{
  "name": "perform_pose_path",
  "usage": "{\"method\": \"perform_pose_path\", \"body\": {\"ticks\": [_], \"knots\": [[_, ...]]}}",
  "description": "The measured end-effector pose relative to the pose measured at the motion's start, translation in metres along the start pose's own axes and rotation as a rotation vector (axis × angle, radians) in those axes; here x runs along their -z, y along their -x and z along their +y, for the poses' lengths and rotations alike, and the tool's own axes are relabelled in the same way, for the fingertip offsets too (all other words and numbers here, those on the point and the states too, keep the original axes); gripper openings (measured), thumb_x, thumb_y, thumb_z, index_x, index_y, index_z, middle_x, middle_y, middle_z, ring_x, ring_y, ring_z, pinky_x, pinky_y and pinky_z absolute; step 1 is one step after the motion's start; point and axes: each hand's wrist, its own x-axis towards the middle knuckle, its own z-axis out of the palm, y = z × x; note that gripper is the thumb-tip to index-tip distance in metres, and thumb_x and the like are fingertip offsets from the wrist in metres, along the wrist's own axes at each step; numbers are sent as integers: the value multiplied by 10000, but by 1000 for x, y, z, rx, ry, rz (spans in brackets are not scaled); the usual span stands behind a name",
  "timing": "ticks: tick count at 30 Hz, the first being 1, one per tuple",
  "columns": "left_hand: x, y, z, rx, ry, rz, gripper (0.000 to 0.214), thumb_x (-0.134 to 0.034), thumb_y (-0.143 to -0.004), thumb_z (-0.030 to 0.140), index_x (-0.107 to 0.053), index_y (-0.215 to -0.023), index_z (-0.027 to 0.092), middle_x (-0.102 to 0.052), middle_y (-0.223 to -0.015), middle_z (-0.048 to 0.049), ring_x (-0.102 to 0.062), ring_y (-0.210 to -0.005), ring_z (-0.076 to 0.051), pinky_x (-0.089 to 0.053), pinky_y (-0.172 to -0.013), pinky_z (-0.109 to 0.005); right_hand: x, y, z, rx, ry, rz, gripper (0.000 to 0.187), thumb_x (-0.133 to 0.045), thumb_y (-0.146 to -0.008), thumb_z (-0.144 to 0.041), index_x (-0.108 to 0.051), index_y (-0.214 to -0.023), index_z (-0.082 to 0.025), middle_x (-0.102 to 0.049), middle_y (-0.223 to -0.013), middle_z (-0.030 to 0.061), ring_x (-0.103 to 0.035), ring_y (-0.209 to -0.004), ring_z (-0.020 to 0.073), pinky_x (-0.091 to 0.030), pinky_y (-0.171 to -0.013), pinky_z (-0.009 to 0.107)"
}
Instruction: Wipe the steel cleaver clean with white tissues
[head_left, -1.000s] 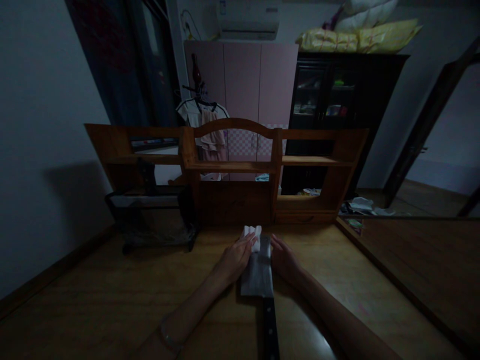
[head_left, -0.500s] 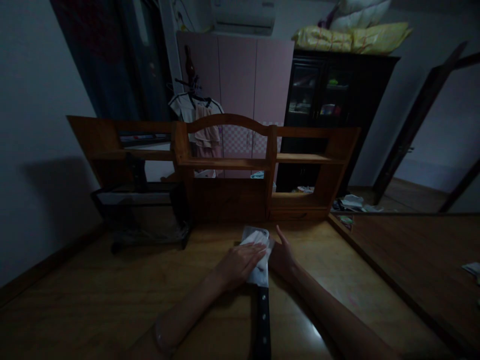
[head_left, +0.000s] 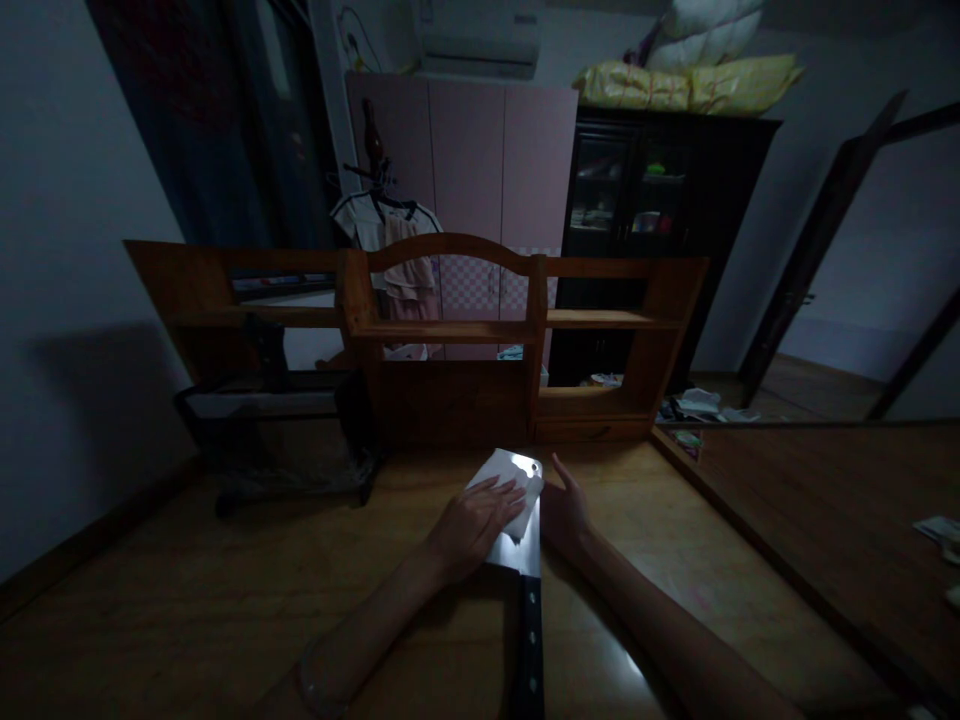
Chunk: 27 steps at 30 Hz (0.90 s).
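Note:
A cleaver (head_left: 531,545) with a broad shiny blade and a black riveted handle (head_left: 531,640) points away from me, its handle towards my body. My left hand (head_left: 472,520) presses a white tissue (head_left: 517,515) onto the blade with its fingers laid over it. At the blade's right edge my right hand (head_left: 566,515) steadies the cleaver, thumb raised; its other fingers are partly hidden behind the blade. Nobody's hand is on the handle.
On the wooden table (head_left: 360,570), a dark knife stand (head_left: 277,430) with a black-handled knife stands at the left. A wooden shelf unit (head_left: 450,330) runs along the back. A raised edge (head_left: 739,525) borders the table's right side.
My left hand and the tissue have shifted slightly left and down, baring the blade's shiny far corner. The blade has tilted a little; the right hand stays at its edge.

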Motion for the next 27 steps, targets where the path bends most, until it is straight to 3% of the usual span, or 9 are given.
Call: {"method": "perform_pose_path", "body": {"ticks": [5, 7, 12, 17, 22, 27], "knots": [[-3, -1, 9, -94, 47, -33, 431, -254, -1004, 213, -633, -1204, 256, -625, -1269, 3, -541, -1228, -144, -362, -1101, -393, 5, 1, -1, 35, 39, 211, 472, -496, -856, -554, -593, -615, -160, -642, -543, 67, -592, -489, 183, -500, -592, 324], [-5, -1, 7, -74, 50, 11, 443, -248, -1003, 206, -653, -1176, 252, -649, -1235, -1, -563, -1202, -143, -380, -1087, -389, 3, 1, 0, 24, 36, 179, 470, -485, -856, -558, -615, -657, -152, -663, -583, 82, -624, -540, 209, -511, -630, 351], [-6, 2, -7, 70, 17, 157, 450, -256, -1003, 207, -691, -1110, 256, -674, -1189, -3, -583, -1178, -148, -407, -1070, -392, 1, 0, 1, 25, 29, -22, 507, -430, -873, -570, -652, -962, -122, -721, -829, 122, -681, -826, 282, -495, -815, 451], [-6, 2, -14, 174, -59, 213, 388, -308, -999, 252, -627, -1219, 255, -604, -1293, -16, -494, -1277, -184, -361, -1108, -440, 9, -3, 3, 40, 36, 8, 516, -454, -860, -576, -636, -1028, -123, -720, -938, 134, -659, -952, 297, -457, -895, 476], [1, -1, -3, 31, -59, 38, 415, -277, -996, 213, -548, -1306, 270, -524, -1381, 1, -388, -1354, -172, -233, -1164, -470, 6, 0, 1, 33, 29, 42, 503, -465, -858, -567, -646, -1000, -119, -723, -855, 121, -675, -866, 285, -487, -838, 447], [7, -2, 16, -159, 7, -149, 447, -339, -946, 193, -486, -1360, 278, -500, -1402, 11, -393, -1352, -183, -170, -1172, -486, 3, 6, -2, 37, 84, 267, 431, -529, -835, -548, -656, -797, -138, -690, -650, 73, -645, -584, 212, -511, -615, 337]]}}
